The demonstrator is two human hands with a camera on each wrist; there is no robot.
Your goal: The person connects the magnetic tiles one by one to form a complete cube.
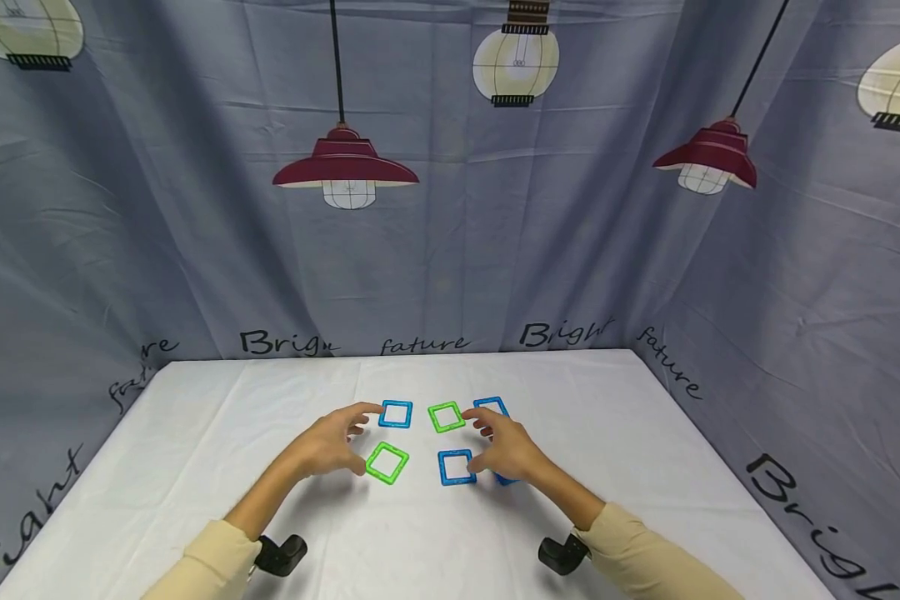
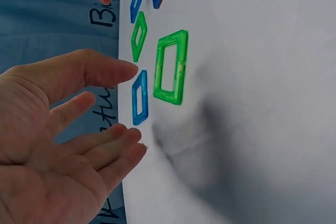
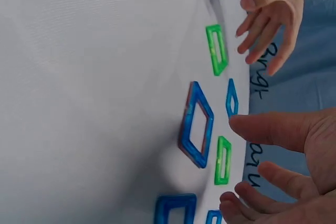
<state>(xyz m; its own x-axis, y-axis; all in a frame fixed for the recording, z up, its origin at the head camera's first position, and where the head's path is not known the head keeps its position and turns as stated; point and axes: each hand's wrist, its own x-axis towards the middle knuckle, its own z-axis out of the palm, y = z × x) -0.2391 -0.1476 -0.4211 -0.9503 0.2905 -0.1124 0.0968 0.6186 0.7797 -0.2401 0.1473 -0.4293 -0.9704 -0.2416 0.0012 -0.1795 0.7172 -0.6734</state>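
Observation:
Square magnetic tiles with open middles lie flat on the white table. My left hand hovers left of the group, fingers spread and holding nothing. Nearest to it are a blue tile at the back and a green tile in front. On the other side, my right hand hovers with thumb and fingers apart, also holding nothing. Its thumb overlaps the front blue tile in the head view. Another green tile lies at its fingertips' left. Two more blue tiles, one behind and one below, are partly hidden by this hand.
The white tabletop stretches around the tiles on every side. A grey-blue curtain printed with lamps and lettering hangs behind the table and along its sides. Each wrist wears a black camera, seen at the left cuff and right cuff.

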